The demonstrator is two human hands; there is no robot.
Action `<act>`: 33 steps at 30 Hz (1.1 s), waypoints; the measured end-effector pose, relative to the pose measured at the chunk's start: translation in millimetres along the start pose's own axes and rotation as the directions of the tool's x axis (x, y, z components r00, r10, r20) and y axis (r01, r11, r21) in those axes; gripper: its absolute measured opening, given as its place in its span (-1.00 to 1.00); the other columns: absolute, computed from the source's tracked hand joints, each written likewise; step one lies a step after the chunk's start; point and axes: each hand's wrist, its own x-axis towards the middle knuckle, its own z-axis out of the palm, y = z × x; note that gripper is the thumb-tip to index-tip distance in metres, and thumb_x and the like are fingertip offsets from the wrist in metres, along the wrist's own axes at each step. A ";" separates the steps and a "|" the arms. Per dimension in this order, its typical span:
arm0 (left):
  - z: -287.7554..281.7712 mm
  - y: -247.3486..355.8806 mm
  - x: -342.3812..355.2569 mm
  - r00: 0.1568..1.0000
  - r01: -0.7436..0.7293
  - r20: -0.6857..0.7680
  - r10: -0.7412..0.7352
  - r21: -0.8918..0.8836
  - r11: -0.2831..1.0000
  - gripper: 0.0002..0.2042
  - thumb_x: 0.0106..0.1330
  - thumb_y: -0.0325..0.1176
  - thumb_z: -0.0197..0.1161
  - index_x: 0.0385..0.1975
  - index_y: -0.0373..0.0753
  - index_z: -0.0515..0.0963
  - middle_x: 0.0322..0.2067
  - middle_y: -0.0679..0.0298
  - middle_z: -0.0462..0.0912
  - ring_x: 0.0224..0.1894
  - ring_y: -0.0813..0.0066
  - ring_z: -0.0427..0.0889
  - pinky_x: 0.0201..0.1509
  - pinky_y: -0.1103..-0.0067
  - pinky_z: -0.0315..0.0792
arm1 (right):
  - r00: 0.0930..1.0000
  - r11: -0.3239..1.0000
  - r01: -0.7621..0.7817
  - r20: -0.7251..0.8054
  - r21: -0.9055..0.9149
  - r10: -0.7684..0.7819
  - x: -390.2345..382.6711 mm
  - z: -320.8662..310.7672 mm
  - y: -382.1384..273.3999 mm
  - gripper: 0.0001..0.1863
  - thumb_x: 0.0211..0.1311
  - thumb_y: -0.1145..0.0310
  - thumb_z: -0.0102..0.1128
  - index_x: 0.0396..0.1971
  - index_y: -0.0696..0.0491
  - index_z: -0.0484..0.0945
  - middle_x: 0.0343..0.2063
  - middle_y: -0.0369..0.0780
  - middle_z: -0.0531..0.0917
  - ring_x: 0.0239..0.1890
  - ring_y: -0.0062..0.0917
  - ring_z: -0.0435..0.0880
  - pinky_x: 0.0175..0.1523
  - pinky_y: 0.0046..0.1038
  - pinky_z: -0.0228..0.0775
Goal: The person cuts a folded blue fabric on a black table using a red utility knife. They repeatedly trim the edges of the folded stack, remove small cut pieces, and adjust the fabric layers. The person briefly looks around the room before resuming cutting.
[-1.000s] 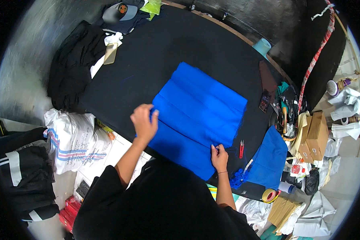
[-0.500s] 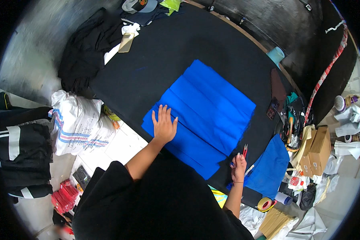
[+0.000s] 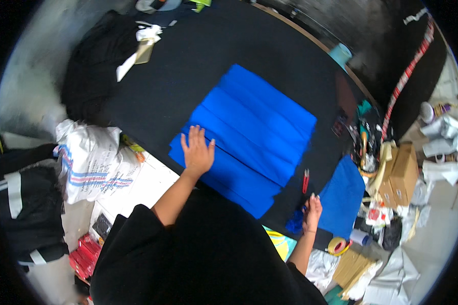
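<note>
A folded stack of bright blue cloth [image 3: 254, 122] lies in front of me with a frayed right edge. My left hand [image 3: 199, 154] rests flat on its near left part, fingers spread. Small red-handled snips [image 3: 306, 181] lie on the black table, right of the stack and apart from my hand. Below them, my right hand [image 3: 313, 212] has its fingers curled together; what they hold, if anything, does not show. Blue thread scraps [image 3: 295, 222] sit beside its thumb. Close on its right lies a darker blue cloth piece [image 3: 342, 195].
The black-covered table [image 3: 188, 66] has a rounded far edge. A tape roll [image 3: 336, 246] sits at its near right edge. Cardboard boxes [image 3: 403, 173] and clutter stand to the right. At left are a white sack [image 3: 94, 165] and dark garments [image 3: 33, 203].
My right hand has let go of the red snips, which now lie on the table, and moved slightly down. The left hand stays on the blue cloth. The whole view has shifted a little.
</note>
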 end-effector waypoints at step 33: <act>-38.0 -76.8 28.9 0.991 -0.091 -0.125 0.040 -0.430 0.898 -0.87 0.46 -0.46 0.29 -0.27 -0.39 0.53 -0.17 -0.02 0.56 -0.03 -0.07 0.56 0.11 0.20 0.44 | 0.789 0.733 0.594 0.421 -0.331 -0.448 -2.0 66.8 -5.4 -0.89 0.39 0.46 0.40 -0.24 0.18 0.66 -0.32 -0.29 0.61 -0.33 -0.61 0.52 -0.13 -0.53 0.40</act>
